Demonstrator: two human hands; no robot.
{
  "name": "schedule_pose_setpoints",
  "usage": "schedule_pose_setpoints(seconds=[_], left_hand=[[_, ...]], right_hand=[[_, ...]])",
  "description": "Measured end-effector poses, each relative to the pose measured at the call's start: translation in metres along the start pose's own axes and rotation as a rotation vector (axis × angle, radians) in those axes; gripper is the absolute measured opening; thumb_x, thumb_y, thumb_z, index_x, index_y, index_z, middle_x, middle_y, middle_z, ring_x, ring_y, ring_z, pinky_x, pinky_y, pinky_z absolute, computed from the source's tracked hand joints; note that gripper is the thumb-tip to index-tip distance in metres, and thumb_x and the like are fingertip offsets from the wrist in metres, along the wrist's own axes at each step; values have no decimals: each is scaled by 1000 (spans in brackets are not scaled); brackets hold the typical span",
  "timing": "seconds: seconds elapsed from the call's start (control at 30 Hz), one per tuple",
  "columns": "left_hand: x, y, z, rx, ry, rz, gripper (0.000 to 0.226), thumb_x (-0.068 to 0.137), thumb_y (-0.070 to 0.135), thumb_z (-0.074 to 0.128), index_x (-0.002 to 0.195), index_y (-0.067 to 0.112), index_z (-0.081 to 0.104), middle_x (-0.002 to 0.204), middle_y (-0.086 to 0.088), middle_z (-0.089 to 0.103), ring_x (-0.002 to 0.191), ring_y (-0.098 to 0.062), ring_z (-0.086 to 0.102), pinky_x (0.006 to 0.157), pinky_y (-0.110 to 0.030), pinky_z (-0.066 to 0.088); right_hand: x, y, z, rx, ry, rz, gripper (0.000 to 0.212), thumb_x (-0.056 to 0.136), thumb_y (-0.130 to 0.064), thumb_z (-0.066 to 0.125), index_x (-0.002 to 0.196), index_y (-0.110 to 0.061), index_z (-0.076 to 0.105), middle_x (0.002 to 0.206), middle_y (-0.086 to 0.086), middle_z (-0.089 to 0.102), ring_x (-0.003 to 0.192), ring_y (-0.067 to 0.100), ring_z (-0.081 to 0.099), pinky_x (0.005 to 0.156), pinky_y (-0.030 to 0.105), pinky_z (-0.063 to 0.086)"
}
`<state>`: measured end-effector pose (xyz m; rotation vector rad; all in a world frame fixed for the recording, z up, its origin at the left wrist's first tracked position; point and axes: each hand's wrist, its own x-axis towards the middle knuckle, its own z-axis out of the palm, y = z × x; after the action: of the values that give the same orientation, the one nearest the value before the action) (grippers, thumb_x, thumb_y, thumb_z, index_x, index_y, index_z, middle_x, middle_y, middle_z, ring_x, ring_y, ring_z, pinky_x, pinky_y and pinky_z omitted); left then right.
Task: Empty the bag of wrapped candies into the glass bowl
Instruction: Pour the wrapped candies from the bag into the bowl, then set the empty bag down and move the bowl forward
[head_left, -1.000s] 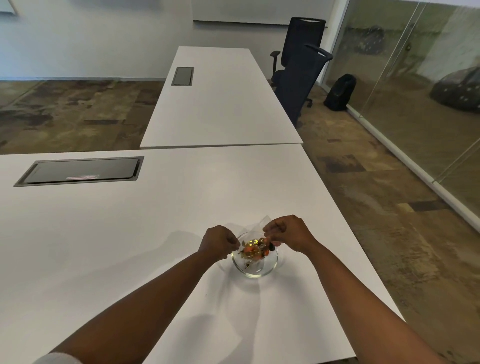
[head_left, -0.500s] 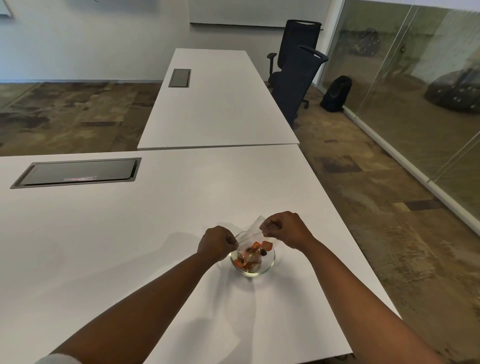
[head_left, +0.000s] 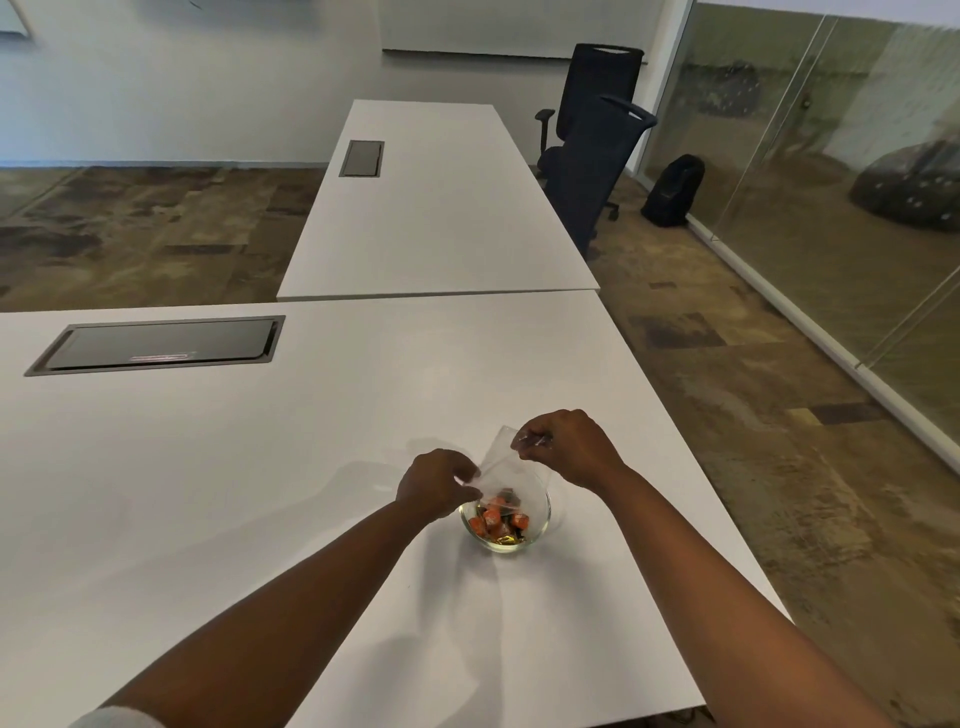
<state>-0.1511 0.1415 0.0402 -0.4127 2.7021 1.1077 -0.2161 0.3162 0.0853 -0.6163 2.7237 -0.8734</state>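
A small glass bowl stands on the white table near its right edge, holding orange, gold and dark wrapped candies. Just above it hangs a clear plastic bag, upended, its mouth down in the bowl with a few candies at the opening. My left hand pinches the bag's lower left corner beside the bowl. My right hand pinches the upper right corner, higher and behind the bowl.
The white table has a grey cable hatch at the far left; its right edge runs close to the bowl. A second white table lies beyond, with two black office chairs, a black backpack and a glass wall at the right.
The bag has been lifted and tipped up over the bowl, my right hand rising. Candies have dropped from the bag into the bowl.
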Motion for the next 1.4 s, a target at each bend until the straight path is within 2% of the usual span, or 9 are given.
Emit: schedule_pose_setpoints(seconds=[0.17, 0.33, 0.47, 0.67, 0.8, 0.93, 1.1, 1.23, 1.4], left_hand=[[0, 4, -6, -203, 28, 111, 27, 77, 22, 73, 103, 14, 75, 104, -5, 76, 93, -16, 67, 88, -30, 50], [-4, -6, -21, -546, 129, -16, 12, 83, 8, 66, 89, 1, 74, 69, -1, 72, 54, -1, 66, 57, -10, 50], [-12, -32, -31, -822, 160, -229, 18, 88, 8, 61, 73, 16, 67, 64, 3, 69, 53, -9, 63, 56, -20, 45], [-23, -66, -25, -863, 177, -423, 21, 89, 8, 59, 70, 16, 65, 65, 2, 66, 42, -2, 62, 52, -19, 46], [-30, -76, -13, -854, 96, -505, 23, 87, 5, 61, 66, 13, 64, 42, 8, 66, 38, -6, 63, 57, -23, 47], [-40, -82, 1, -772, 31, -545, 22, 85, 0, 62, 65, 9, 63, 38, 5, 63, 30, -4, 57, 37, -13, 47], [-45, -88, 12, -709, -16, -589, 22, 85, 1, 62, 64, 9, 64, 39, 4, 64, 29, -5, 56, 36, -11, 46], [-47, -86, 13, -700, -58, -620, 22, 83, 0, 63, 63, 8, 65, 54, -6, 66, 32, -9, 58, 37, -14, 48], [-52, -81, 4, -696, -152, -660, 19, 86, -2, 58, 68, 3, 62, 52, -10, 57, 29, -13, 50, 35, -14, 44]], right_hand=[[5, -10, -2, 21, -13, -55, 21, 77, -18, 74, 97, -17, 75, 96, 1, 77, 81, 11, 62, 74, 24, 47], [9, -11, 3, 376, 89, 74, 44, 80, -33, 72, 121, -21, 60, 110, 2, 68, 103, 10, 58, 89, 24, 43], [8, 8, 17, 365, 85, 353, 40, 86, -30, 64, 123, -14, 59, 121, 12, 65, 115, 23, 58, 98, 34, 44], [-3, 30, 38, 352, 36, 574, 40, 90, -24, 57, 127, -10, 57, 130, 10, 59, 117, 27, 56, 104, 37, 45], [-10, 29, 49, 341, -57, 664, 40, 90, -26, 57, 123, -2, 58, 106, 16, 62, 84, 27, 57, 95, 45, 54], [-14, 29, 58, 333, -80, 701, 26, 92, -17, 50, 102, 0, 66, 83, 13, 59, 74, 30, 57, 90, 43, 56], [-17, 31, 64, 350, -85, 697, 30, 96, -17, 46, 117, -1, 61, 118, 21, 65, 99, 35, 62, 95, 46, 53], [-20, 31, 68, 526, -85, 764, 33, 94, -15, 48, 126, -9, 55, 115, 15, 59, 83, 29, 57, 85, 41, 58], [-22, 30, 73, 594, -88, 787, 36, 96, -9, 44, 131, -10, 49, 133, 18, 51, 92, 27, 53, 83, 40, 56]])
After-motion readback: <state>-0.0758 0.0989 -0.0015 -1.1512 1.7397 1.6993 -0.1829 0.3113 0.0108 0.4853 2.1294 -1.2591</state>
